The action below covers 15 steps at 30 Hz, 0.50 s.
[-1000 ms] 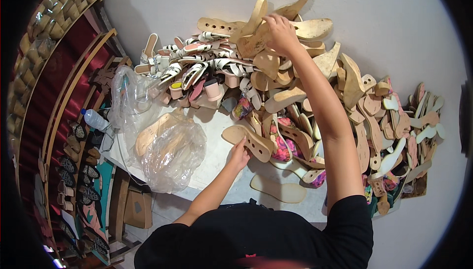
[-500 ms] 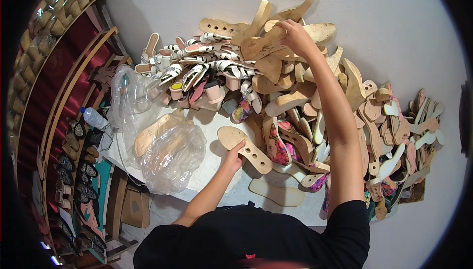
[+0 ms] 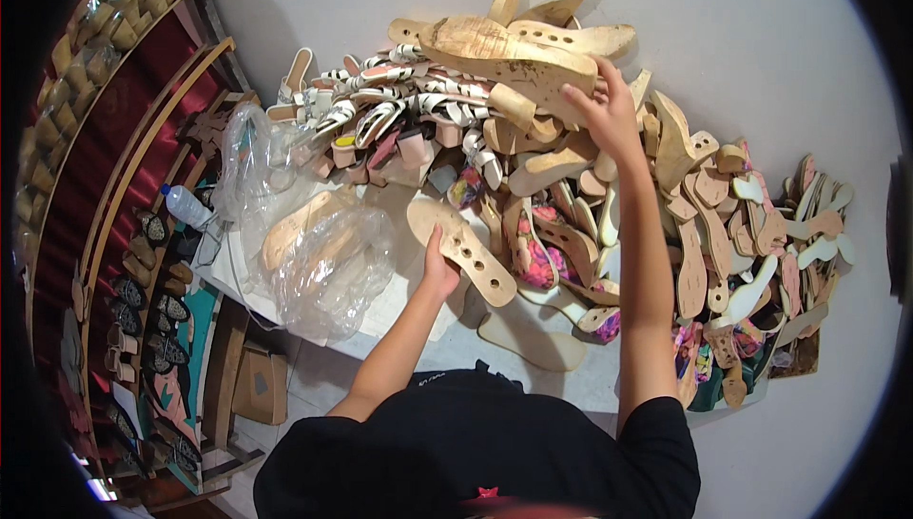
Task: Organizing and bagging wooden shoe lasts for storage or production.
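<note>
My left hand (image 3: 439,270) is closed on a pale wooden shoe sole (image 3: 456,235) with several round holes in it, held over the white tabletop with the thumb on top. Over the back of the pile, my right hand (image 3: 613,112) grips a larger wooden shoe sole (image 3: 504,55) with dark smudges by its thick heel end. This piece lies tilted above other wooden soles, and the fingers behind it are partly hidden. Beneath the right forearm spreads a heap of wooden wedge soles (image 3: 561,165). White strappy sandals (image 3: 380,105) are piled to the left of it.
A clear plastic bag (image 3: 333,267) with wooden soles inside sits on the table's left. A pale insole (image 3: 533,343) lies near the front edge. Flat insoles (image 3: 808,234) crowd the right end. Shelves with shoes (image 3: 143,329) and a water bottle (image 3: 185,205) stand left.
My right hand has raised the larger wooden sole out of the pile and turned it lengthwise, moving slightly right. The left hand and its holed sole have shifted a little up and left.
</note>
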Motion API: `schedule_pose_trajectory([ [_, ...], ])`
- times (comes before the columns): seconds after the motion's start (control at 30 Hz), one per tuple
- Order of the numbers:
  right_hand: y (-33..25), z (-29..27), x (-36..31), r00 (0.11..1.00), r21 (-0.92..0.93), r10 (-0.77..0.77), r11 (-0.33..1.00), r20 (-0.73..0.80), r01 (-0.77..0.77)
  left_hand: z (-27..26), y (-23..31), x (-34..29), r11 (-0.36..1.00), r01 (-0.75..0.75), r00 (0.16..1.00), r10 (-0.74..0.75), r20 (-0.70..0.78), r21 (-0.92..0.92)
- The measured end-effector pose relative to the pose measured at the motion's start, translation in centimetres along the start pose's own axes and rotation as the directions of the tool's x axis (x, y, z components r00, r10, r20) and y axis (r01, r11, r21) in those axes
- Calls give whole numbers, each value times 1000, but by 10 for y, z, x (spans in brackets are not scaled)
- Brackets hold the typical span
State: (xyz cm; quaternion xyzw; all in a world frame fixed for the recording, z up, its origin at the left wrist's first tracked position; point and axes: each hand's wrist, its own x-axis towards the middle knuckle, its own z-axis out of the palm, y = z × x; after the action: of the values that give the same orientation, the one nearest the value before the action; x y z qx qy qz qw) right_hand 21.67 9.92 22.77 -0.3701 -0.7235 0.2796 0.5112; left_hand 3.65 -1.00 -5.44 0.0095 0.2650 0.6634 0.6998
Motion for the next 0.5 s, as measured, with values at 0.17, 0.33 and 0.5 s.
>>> schedule_pose_trajectory([
  [0.17, 5, 34, -106, 989, 258, 130, 960, -68, -109, 15, -1, -17, 991, -36, 999, 37, 0, 126],
  [0.33, 37, 71, -175, 976, 196, 214, 960, -41, -202, 46, 8, -65, 994, 46, 998, -49, 28, 99],
  [0.5, 30, 86, -200, 956, 113, 290, 952, -39, -284, 18, 1, -63, 975, -151, 978, 124, 166, 161],
])
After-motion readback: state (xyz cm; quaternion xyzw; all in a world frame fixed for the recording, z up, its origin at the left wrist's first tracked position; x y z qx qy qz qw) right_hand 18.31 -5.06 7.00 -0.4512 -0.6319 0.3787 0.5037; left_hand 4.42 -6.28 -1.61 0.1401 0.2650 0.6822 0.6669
